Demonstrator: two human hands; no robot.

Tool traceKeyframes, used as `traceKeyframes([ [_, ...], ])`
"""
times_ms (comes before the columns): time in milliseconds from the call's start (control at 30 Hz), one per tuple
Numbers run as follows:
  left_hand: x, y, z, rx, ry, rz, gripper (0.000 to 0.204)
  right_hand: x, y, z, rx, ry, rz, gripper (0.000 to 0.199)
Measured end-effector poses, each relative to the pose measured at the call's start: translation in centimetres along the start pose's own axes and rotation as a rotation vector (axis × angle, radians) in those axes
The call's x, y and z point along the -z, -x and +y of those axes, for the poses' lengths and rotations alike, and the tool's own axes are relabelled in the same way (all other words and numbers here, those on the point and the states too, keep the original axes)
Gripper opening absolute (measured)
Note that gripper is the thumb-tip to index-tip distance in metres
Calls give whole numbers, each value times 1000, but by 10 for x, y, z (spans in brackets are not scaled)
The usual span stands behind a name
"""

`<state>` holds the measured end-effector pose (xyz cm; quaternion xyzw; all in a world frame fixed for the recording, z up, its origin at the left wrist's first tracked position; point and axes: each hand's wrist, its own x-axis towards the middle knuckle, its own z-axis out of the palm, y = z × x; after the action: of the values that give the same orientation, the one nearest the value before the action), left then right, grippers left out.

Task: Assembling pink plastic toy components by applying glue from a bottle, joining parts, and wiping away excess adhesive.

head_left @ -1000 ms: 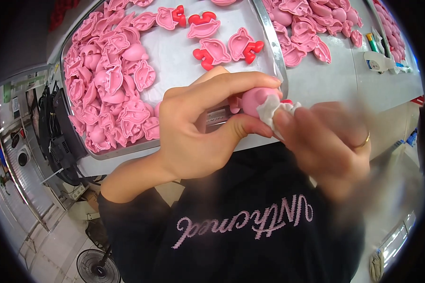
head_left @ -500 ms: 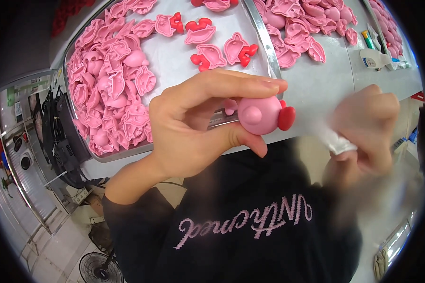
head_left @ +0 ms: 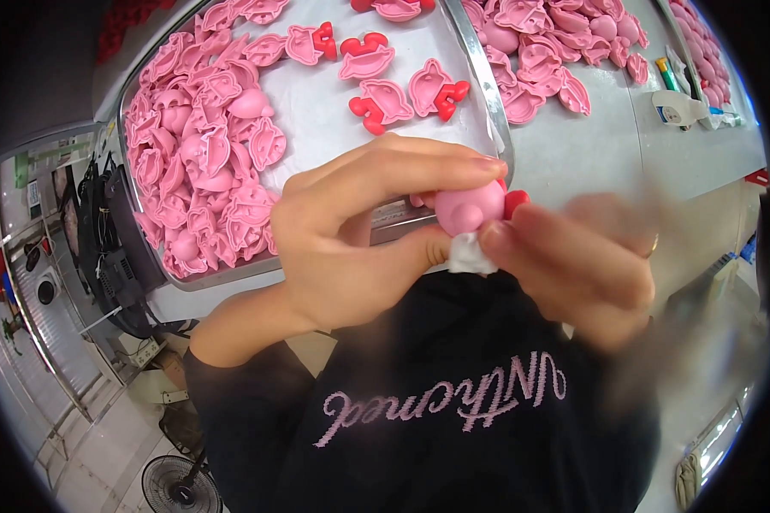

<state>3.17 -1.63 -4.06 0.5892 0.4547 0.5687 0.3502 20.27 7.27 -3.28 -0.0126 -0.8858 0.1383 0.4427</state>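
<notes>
Between thumb and fingers, my left hand (head_left: pixel 351 222) grips a round pink toy figure (head_left: pixel 469 208) with red feet, held over the near edge of the tray. My right hand (head_left: pixel 586 265) pinches a small white cloth (head_left: pixel 470 255) and presses it against the underside of the figure. The fingertips of that hand lie close to a red foot (head_left: pixel 515 203). Part of the figure is covered by my fingers.
A metal tray (head_left: pixel 479 77) holds a heap of pink shell halves (head_left: pixel 197 162) at left and several with red feet attached. More pink parts (head_left: pixel 543 51) lie on the table at right, near a white bottle (head_left: pixel 678 108). A fan (head_left: pixel 180 486) stands at lower left.
My right hand has come in from the right, and its white cloth now touches the pink figure. My left hand has stayed almost where it was.
</notes>
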Motion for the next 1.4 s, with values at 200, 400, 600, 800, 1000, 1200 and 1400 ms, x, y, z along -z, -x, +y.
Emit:
traceKeyframes([
  [200,1,-4,4,60,202,-8,41,21,-3,20,162,-84,-292,39],
  [400,1,-4,6,127,203,-14,49,26,7,10,-33,32,-149,41],
  [600,-5,-6,4,337,492,151,50,8,-5,-1,-361,-62,199,15],
  [800,0,-5,14,465,465,90,58,-6,-16,2,-386,-169,124,21],
  [1000,-2,-2,7,411,573,153,57,-8,-17,-1,-474,-284,-13,45],
  [1200,-7,-4,6,415,645,189,59,-16,-10,-8,-491,-201,109,52],
  [1400,-4,-4,5,495,766,169,63,-21,-1,-15,-494,-132,163,46],
])
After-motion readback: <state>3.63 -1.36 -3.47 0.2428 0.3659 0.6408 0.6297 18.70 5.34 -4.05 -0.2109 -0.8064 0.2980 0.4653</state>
